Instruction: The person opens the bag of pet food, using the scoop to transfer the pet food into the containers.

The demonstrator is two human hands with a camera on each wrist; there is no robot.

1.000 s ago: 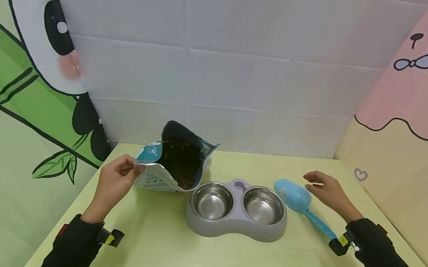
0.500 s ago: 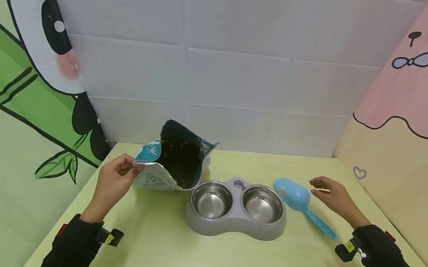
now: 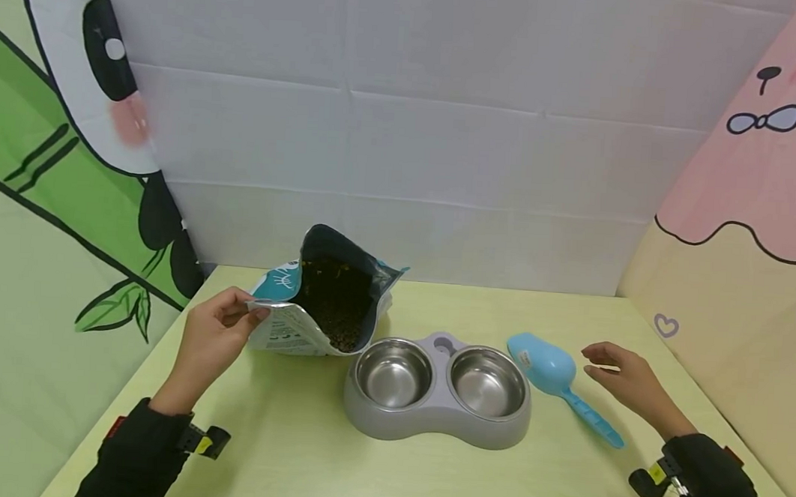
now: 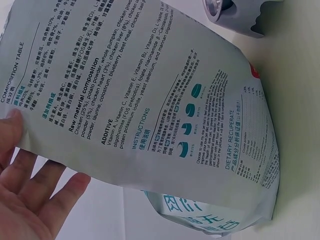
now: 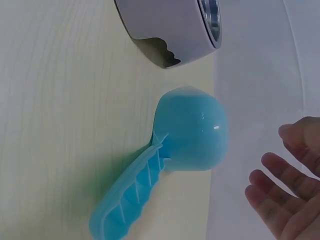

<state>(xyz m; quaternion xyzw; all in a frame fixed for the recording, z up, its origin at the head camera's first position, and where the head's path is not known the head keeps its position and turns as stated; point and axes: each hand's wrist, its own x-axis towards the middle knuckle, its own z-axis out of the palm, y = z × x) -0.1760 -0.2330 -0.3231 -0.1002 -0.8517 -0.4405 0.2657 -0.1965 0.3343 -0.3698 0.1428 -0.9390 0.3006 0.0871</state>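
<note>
My left hand pinches the near left edge of an open pet food bag between thumb and fingers. Dark kibble shows inside its wide mouth. Printed text covers the bag's silver back in the left wrist view. My right hand hovers to the right of a light blue scoop, holding nothing, fingers loosely bent. The scoop lies on the table with its handle pointing toward the front right. Between bag and scoop stands a grey double pet bowl with two shiny steel dishes.
The pale yellow table meets a white wall sheet at the back. Cartoon-printed sheets stand on both sides, green on the left and pink and cream on the right. The bowl's right end sits close beside the scoop.
My right hand has drawn back a little to the right and toward me, away from the scoop. The left hand, bag, bowl and scoop stay where they were.
</note>
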